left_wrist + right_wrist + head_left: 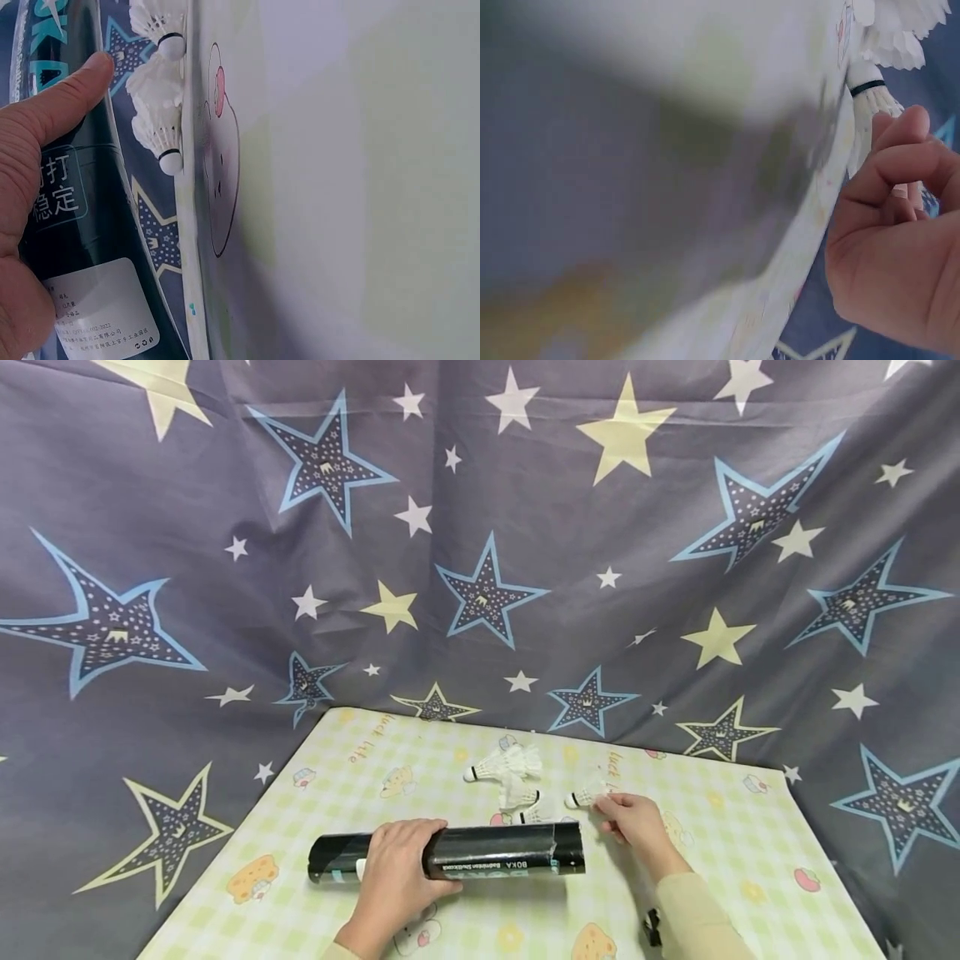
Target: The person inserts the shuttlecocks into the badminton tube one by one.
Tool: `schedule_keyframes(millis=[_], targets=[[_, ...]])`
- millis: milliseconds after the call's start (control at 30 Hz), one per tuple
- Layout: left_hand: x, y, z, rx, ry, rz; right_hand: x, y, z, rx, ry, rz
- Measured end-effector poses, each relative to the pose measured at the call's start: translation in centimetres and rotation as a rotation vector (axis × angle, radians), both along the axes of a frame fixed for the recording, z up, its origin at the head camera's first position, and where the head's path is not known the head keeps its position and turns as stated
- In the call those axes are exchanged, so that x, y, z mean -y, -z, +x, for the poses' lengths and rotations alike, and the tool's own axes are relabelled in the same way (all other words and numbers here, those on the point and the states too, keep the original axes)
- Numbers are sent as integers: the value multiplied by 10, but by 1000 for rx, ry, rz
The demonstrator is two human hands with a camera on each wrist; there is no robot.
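Observation:
My left hand point(401, 872) grips a black badminton shuttlecock tube point(510, 850) from above, thumb along its near side. The tube lies sideways over the table, its right end towards my right hand point(643, 831). That hand pinches a white shuttlecock point(583, 797) by its feathers, cork pointing left. In the right wrist view, the cork's black band point(868, 87) shows just beyond the curled fingers. Several more shuttlecocks point(517, 764) lie bunched behind the tube, one partly hidden by it. The left wrist view shows a white label point(105, 307) on the tube.
A green-and-white checked cloth point(285, 827) with cartoon prints covers the table. Behind and at both sides hangs a grey curtain point(480, 485) with stars. A small black piece point(652, 927) shows beside my right sleeve point(697, 914).

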State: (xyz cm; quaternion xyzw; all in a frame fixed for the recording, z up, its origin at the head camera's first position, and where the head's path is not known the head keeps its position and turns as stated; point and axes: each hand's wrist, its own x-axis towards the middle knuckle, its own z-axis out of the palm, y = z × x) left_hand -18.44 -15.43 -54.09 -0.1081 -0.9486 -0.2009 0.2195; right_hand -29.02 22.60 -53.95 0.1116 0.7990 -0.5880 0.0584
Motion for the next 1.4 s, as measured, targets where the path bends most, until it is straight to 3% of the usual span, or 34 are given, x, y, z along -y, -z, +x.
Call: schedule_keyframes(millis=[133,300,433,600,800,1067,1400], targets=[[0,-1,-2,-19,-3,6,-22,-12,28,34,-3,-16],[2,1,-3,-31,-12,5,-35,-29,64,81,37,-191],[4,2,-2,-30,-19,7,-25,-37,90,54,30,-325],[5,4,-2,-24,-15,7,2,-40,114,14,-38,-409],[2,4,-2,-20,-3,6,24,-42,124,49,-88,-436],[0,0,0,-8,-3,14,29,-36,129,84,-121,-417],[-2,-2,1,-14,2,15,34,-31,135,16,-170,-322]])
